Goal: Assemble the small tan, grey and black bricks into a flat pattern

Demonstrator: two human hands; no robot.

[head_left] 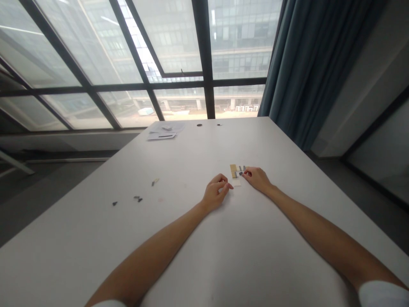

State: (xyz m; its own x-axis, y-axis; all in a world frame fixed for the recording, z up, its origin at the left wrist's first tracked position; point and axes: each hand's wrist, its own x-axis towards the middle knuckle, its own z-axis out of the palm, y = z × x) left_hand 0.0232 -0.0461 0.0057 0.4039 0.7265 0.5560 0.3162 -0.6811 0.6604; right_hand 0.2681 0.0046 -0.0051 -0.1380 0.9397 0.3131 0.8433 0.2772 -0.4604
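Note:
My right hand [256, 178] is closed in a pinch at a small dark piece [241, 173], too small to name more exactly. Just left of its fingertips lie flat tan pieces [233, 168] with more little dark pieces [244, 167] beside them. My left hand [217, 192] rests on the table, fingers loosely bent and apart, nothing visible in it. One of its fingertips reaches the edge of a flat cream-coloured piece [236, 183]; whether it touches is hard to tell.
Several small dark pieces [138, 199] lie on the left of the white table [191, 157], and another with a pale strip [154, 182] is farther back. Papers [162, 135] sit at the far left edge. A dark disc [199, 125] is near the back. Windows and a blue curtain [297, 76] stand beyond.

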